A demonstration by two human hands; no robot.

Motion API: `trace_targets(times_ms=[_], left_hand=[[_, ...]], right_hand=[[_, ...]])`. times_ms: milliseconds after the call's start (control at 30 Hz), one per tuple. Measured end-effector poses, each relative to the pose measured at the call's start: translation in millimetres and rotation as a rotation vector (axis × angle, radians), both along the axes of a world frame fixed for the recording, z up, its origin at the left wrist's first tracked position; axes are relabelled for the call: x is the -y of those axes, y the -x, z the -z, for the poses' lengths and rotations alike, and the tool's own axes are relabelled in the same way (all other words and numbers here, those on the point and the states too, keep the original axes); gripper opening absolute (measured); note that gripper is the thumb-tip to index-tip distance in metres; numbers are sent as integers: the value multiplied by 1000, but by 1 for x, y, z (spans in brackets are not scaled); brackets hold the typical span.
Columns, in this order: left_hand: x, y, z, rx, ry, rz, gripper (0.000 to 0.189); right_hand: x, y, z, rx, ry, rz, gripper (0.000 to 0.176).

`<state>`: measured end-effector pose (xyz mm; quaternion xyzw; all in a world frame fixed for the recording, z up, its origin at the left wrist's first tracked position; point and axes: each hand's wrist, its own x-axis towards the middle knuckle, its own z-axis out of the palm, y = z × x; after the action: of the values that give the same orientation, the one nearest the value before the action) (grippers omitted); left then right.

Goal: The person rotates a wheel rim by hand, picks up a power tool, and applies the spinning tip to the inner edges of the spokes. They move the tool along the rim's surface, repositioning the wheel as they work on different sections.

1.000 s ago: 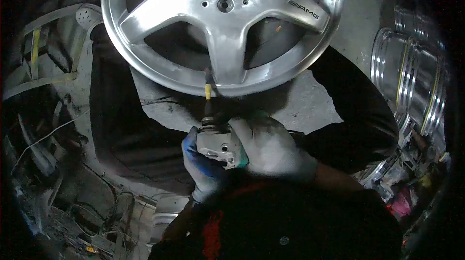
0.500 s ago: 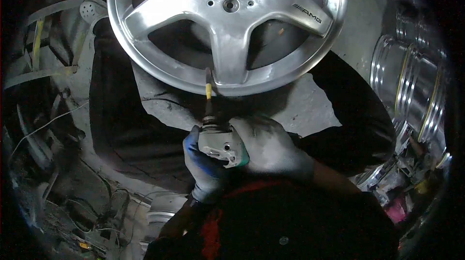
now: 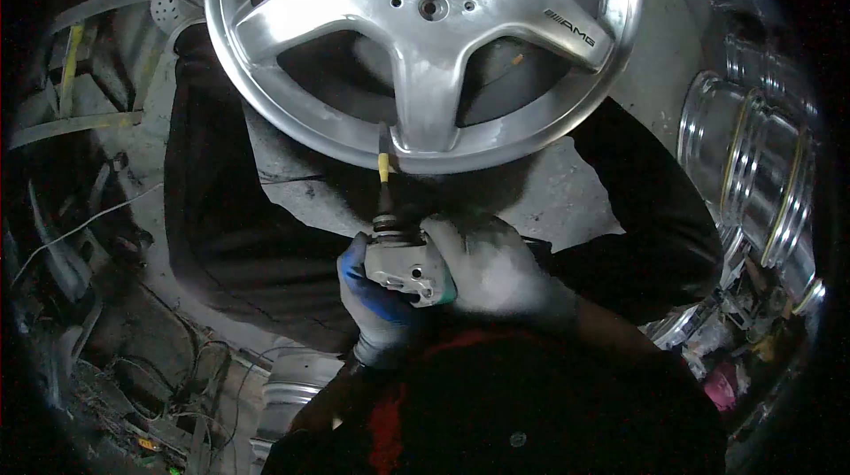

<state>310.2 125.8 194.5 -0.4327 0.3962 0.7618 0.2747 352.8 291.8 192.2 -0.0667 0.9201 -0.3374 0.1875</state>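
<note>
My left hand (image 3: 375, 307), in a white glove with blue on it, is closed around the left side of a grinder (image 3: 403, 270) with a grey metal head and a bit of green on its body. Gripping the same tool from the right is my right hand (image 3: 496, 267), in a whitish glove. A thin shaft with a yellow band (image 3: 383, 167) points forward from the grinder. Its tip overlaps the rim of a silver alloy wheel (image 3: 428, 90), just left of the lower spoke; contact cannot be made out. The wheel has AMG lettering on its right spoke.
More shiny wheel rims (image 3: 739, 169) stand along the right side, with scraps (image 3: 722, 382) below them. A metal frame (image 3: 84, 125) and tangled cables (image 3: 190, 378) occupy the left. Another rim (image 3: 292, 391) lies by my left forearm. My dark-trousered legs (image 3: 243, 236) bend around the work.
The wheel sits slightly farther right in view, and the surroundings have shifted a little with the camera. Both hands keep their grip on the grinder, its tip still by the lower spoke.
</note>
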Motion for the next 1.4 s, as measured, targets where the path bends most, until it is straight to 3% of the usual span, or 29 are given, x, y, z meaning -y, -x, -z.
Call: trace_targets(times_ms=[100,200,267,367,433,500,667,733,867,933,1033,1167,1233,1267,1400], left_hand=[[11,1,3,-81,71,54,41],[14,6,-1,-187,138,135,43],[15,3,3,-94,-61,42,43],[5,-4,8,17,-110,-28,39],[8,-13,20,-16,-92,44,39],[0,-17,21,-27,-201,-26,40],[-13,-17,12,-60,-59,-39,41],[-2,-20,17,-140,-61,100,43],[2,-15,13,-104,6,121,44],[2,-13,8,-28,-115,-47,45],[4,-17,11,-5,-194,-98,46],[-7,-24,13,-31,-101,36,45],[-14,-25,14,2,-203,27,48],[-12,-28,18,71,-395,-59,51],[-14,-29,18,42,-278,-19,51]], right_hand=[[4,16,-7,157,102,43,58],[8,16,-4,93,154,82,59],[4,14,-1,91,174,82,60],[-7,7,-4,112,158,89,62],[-13,0,-6,135,126,89,63],[-16,-7,-3,64,-27,31,64],[-20,-7,3,65,20,20,63],[-17,-11,8,72,10,-11,64],[-12,-1,10,56,67,15,65],[-11,2,12,30,154,43,65],[-8,1,14,21,120,25,65],[-19,-10,14,39,164,83,65],[-26,-15,13,13,154,84,65],[-29,-15,12,-26,140,93,65],[-30,-16,17,-111,122,78,67]])
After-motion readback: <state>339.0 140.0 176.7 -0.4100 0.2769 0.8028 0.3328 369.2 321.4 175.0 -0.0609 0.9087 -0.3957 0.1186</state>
